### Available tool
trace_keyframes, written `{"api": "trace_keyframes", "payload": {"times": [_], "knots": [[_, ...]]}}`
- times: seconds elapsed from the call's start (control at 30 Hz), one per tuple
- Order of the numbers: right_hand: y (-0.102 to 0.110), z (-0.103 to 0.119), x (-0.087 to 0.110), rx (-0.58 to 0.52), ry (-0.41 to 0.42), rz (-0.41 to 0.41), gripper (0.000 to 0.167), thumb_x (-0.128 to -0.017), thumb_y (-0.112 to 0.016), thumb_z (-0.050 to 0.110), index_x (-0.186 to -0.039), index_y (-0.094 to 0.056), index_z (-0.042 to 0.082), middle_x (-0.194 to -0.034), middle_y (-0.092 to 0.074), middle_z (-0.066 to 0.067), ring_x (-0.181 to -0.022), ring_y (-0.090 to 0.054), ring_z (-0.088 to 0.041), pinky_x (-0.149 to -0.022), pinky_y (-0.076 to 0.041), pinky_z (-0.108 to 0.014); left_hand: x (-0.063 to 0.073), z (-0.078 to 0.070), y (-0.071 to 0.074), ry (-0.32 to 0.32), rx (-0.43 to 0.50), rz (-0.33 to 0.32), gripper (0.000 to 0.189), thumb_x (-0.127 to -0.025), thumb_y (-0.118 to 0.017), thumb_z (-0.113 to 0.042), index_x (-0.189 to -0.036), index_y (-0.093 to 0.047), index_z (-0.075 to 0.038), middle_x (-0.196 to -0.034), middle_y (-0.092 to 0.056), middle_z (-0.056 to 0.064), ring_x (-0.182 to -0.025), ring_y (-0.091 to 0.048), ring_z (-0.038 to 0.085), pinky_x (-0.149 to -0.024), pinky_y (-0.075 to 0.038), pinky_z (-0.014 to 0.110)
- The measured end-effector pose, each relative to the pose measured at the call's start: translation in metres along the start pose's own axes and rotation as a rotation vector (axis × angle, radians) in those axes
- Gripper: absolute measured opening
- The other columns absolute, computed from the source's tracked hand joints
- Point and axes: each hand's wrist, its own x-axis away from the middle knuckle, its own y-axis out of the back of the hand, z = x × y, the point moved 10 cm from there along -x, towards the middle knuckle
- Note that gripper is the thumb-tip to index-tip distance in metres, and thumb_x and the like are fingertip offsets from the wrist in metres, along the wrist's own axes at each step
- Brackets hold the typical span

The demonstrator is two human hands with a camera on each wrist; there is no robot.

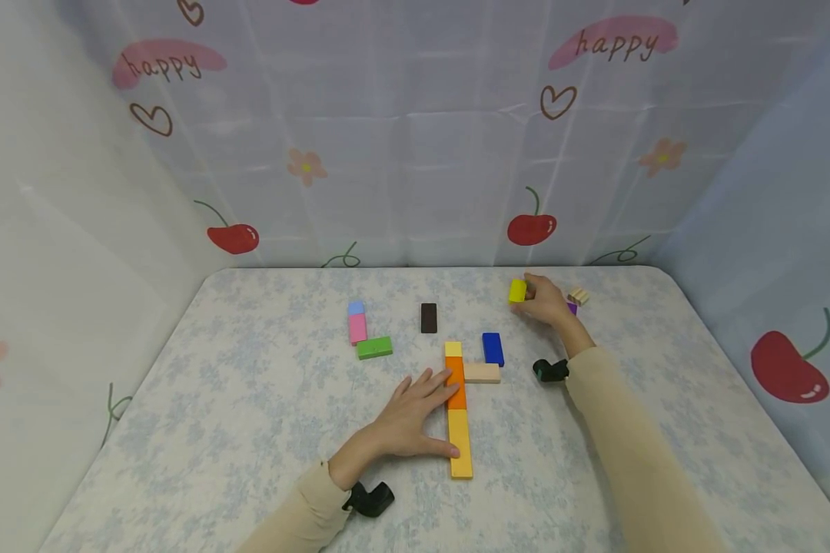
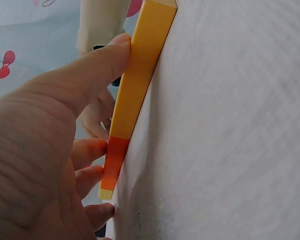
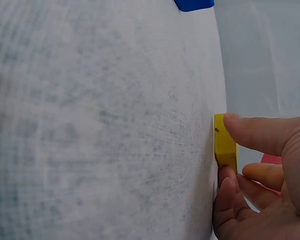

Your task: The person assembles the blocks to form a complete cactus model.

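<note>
My left hand (image 1: pixel 410 421) rests with spread fingers along the left side of a straight row of blocks. Its thumb touches the long amber block (image 1: pixel 459 455), and fingertips reach the orange block (image 1: pixel 458 395). A small pale yellow block (image 1: pixel 453 349) caps the far end. Toward the back right, my right hand (image 1: pixel 545 301) holds a bright yellow block (image 1: pixel 517 290) between thumb and fingers. In the right wrist view that yellow block (image 3: pixel 226 142) is low at the table surface, the thumb on one end.
Against the row's right side lies a beige block (image 1: pixel 483 373), with a blue block (image 1: pixel 493 349) just behind. Pink (image 1: pixel 357 329), light blue (image 1: pixel 356 307) and green (image 1: pixel 375 348) blocks sit left. A dark brown block (image 1: pixel 429 318) is mid-back; a purple piece (image 1: pixel 572 309) and ridged wooden piece (image 1: pixel 578 296) lie right.
</note>
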Motion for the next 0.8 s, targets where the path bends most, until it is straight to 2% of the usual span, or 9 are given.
{"api": "trace_keyframes", "payload": {"times": [0.2, 0.53, 0.8], "knots": [[-0.0025, 0.0016, -0.0003, -0.006, -0.004, 0.006, 0.071, -0.091, -0.066, 0.014, -0.15, -0.031, -0.005, -0.138, -0.044, -0.029, -0.113, -0.047, -0.039, -0.105, -0.044, -0.051, 0.0, 0.0003, -0.0005, -0.004, -0.01, -0.007, 0.094, -0.077, -0.076, -0.057, -0.153, -0.035, -0.019, -0.165, -0.016, 0.0, -0.153, -0.01, 0.029, -0.12, -0.008, 0.058], [-0.001, 0.0024, 0.0006, -0.01, -0.001, -0.023, 0.068, -0.09, -0.066, 0.012, -0.147, -0.035, -0.007, -0.131, -0.047, -0.029, -0.108, -0.049, -0.037, -0.101, -0.047, -0.049, -0.0006, 0.0014, -0.0013, 0.003, -0.012, -0.003, 0.094, -0.077, -0.076, -0.057, -0.153, -0.035, -0.02, -0.165, -0.016, 0.0, -0.153, -0.009, 0.029, -0.121, -0.008, 0.057], [-0.0011, 0.0042, 0.0045, -0.07, -0.005, -0.01, 0.066, -0.091, -0.066, 0.014, -0.148, -0.037, -0.004, -0.136, -0.045, -0.028, -0.114, -0.05, -0.038, -0.102, -0.047, -0.049, -0.0009, 0.0023, -0.0018, 0.01, -0.016, 0.001, 0.095, -0.077, -0.075, -0.058, -0.154, -0.033, -0.021, -0.165, -0.014, -0.003, -0.153, -0.007, 0.027, -0.121, -0.006, 0.056]]}}
